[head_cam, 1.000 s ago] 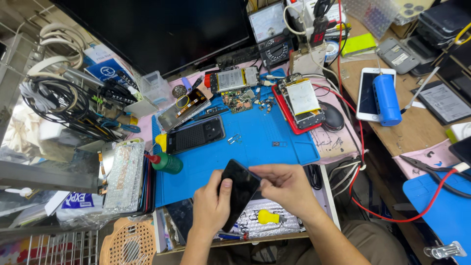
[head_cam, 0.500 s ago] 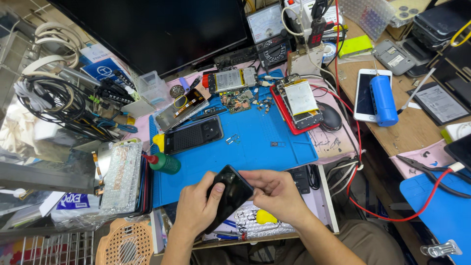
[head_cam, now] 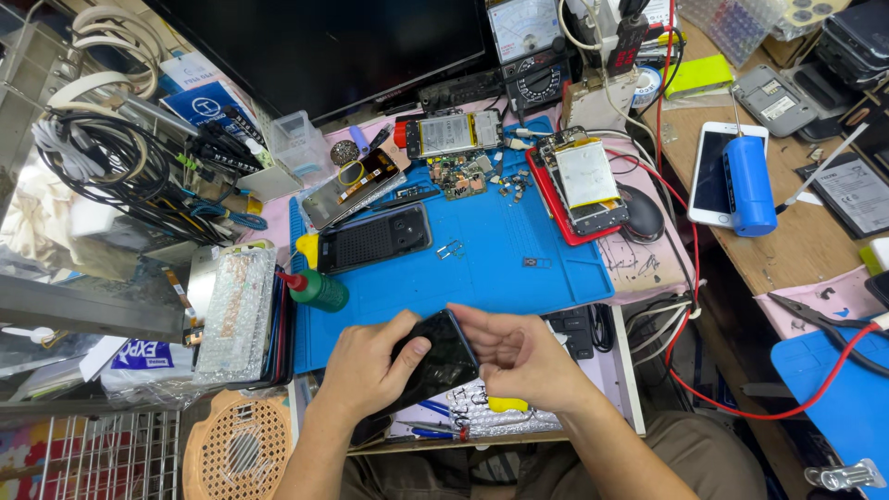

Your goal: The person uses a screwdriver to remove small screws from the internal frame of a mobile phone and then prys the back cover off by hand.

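I hold a black phone (head_cam: 437, 363) in both hands above the near edge of a blue work mat (head_cam: 463, 268). My left hand (head_cam: 366, 366) wraps its left side, thumb lying across the dark glass. My right hand (head_cam: 523, 356) grips its right edge with the fingers curled against the upper corner. The phone is tilted, its top end pointing up and to the right. Under my hands an open drawer (head_cam: 519, 407) shows small tools and a yellow piece.
On the mat lie a black phone back (head_cam: 375, 239), a green squeeze bottle (head_cam: 317, 289), an opened phone in a red frame (head_cam: 583, 181) and loose small parts. A white phone under a blue cylinder (head_cam: 748, 183) lies right. Cables pile up left; a monitor stands behind.
Both hands and the phone shifted slightly left and toward me, and the phone turned from lying flatter to a steeper tilt. My left thumb now rests on the glass.
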